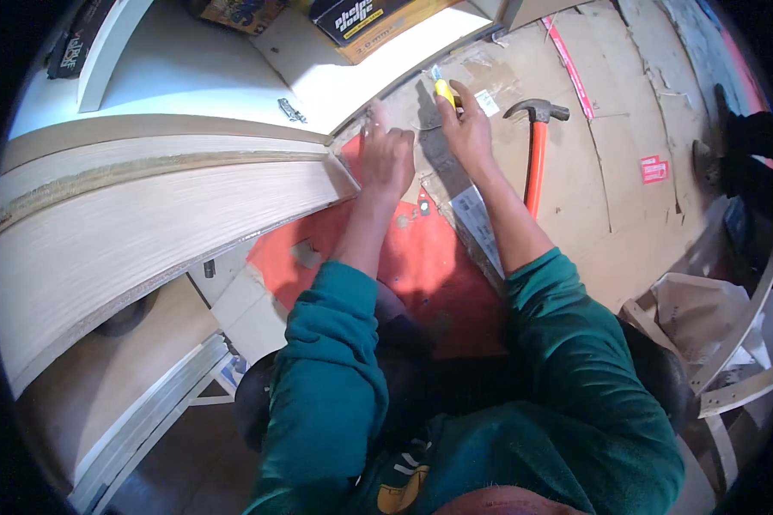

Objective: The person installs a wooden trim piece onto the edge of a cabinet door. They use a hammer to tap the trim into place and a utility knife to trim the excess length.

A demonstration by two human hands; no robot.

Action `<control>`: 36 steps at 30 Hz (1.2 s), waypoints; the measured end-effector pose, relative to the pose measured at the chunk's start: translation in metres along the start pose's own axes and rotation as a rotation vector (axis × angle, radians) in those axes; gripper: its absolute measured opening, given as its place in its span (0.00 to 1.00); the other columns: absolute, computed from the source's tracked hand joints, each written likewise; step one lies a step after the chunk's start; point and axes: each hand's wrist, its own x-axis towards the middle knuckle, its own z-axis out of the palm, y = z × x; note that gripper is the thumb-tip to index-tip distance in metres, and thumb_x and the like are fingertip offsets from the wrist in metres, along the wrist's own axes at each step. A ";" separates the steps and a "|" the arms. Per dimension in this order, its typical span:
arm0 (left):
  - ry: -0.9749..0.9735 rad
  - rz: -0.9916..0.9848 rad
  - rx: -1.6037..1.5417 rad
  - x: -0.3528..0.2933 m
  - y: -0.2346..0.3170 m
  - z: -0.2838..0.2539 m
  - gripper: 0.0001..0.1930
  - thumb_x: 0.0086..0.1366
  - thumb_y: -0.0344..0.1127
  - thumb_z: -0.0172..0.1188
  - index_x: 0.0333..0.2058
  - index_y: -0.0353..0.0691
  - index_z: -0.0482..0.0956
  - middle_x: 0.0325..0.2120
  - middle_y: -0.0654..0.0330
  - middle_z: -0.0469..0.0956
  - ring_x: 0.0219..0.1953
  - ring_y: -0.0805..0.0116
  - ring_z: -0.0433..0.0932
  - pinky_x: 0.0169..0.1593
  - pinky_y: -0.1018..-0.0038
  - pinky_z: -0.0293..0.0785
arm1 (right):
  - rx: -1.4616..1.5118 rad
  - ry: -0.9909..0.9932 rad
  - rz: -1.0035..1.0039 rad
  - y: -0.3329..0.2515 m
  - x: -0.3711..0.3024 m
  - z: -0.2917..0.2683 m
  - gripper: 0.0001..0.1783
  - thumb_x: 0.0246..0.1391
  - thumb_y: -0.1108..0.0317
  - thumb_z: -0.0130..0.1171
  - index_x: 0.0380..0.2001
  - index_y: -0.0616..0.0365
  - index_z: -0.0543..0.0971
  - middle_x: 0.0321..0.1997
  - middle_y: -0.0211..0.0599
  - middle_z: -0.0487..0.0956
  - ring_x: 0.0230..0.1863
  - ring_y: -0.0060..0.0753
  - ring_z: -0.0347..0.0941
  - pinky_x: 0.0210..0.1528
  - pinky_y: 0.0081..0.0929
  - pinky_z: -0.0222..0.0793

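Note:
My right hand (469, 133) is closed around a yellow-handled tool (444, 91) with a pale bluish end pointing away from me; its exact kind is unclear. My left hand (388, 160) is beside the front corner of a pale wooden cabinet (172, 184), its fingers curled. The area past its fingertips is blurred, so whatever it pinches cannot be made out. A claw hammer (537, 167) with an orange handle lies on the cardboard to the right of my right hand, its head pointing away.
Inside the cabinet, a small metal fitting (291, 111) lies near boxes (352, 21). Beneath my arms is a red sheet (386, 257); cardboard (575, 180) covers the floor. Curved wooden pieces (739, 390) and a plastic bag (700, 313) stand at right. Metal rails (159, 412) lie lower left.

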 end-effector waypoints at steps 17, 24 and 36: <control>0.182 -0.203 0.127 0.041 0.007 -0.016 0.28 0.65 0.30 0.48 0.65 0.37 0.60 0.67 0.47 0.56 0.69 0.38 0.51 0.68 0.37 0.43 | -0.077 -0.015 -0.003 0.001 0.004 -0.001 0.24 0.58 0.60 0.60 0.55 0.57 0.76 0.48 0.53 0.80 0.49 0.46 0.78 0.50 0.35 0.72; 0.192 -0.147 0.072 0.031 0.001 -0.014 0.34 0.60 0.29 0.58 0.65 0.37 0.58 0.67 0.47 0.55 0.69 0.40 0.53 0.66 0.40 0.49 | -0.131 -0.092 -0.099 -0.018 0.002 0.000 0.24 0.58 0.60 0.61 0.57 0.55 0.76 0.48 0.53 0.80 0.48 0.49 0.78 0.50 0.35 0.72; 0.466 -0.180 -0.220 0.009 -0.006 -0.005 0.22 0.64 0.33 0.50 0.57 0.34 0.70 0.56 0.44 0.71 0.63 0.41 0.64 0.66 0.43 0.54 | -0.251 -0.259 -0.206 -0.053 -0.016 -0.001 0.20 0.58 0.58 0.58 0.52 0.49 0.79 0.37 0.47 0.80 0.34 0.53 0.79 0.39 0.45 0.75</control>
